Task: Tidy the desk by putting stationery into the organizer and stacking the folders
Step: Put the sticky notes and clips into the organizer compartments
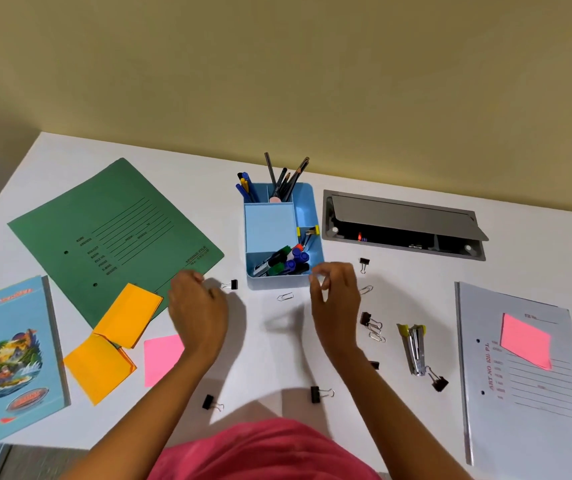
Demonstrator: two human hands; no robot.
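Note:
A blue organizer (307, 202) stands at the desk's middle back with pens, pencils and markers in it. My right hand (334, 296) hovers at its front right corner, thumb and forefinger pinched; whether they hold anything is unclear. My left hand (197, 306) is curled, nothing visible in it, just left of a black binder clip (230, 284). A paper clip (285, 297) lies between my hands. A green folder (114, 230) lies at the left and a grey folder (527, 393) at the right, bearing a pink sticky note (525, 341).
Several binder clips (317, 394) and paper clips (366, 290) are scattered near my arms. A stapler (414, 348) lies right of my right arm. Orange note pads (128, 315), a pink note (161, 358) and a blue notebook (7, 358) lie left. An open cable hatch (405, 223) sits back right.

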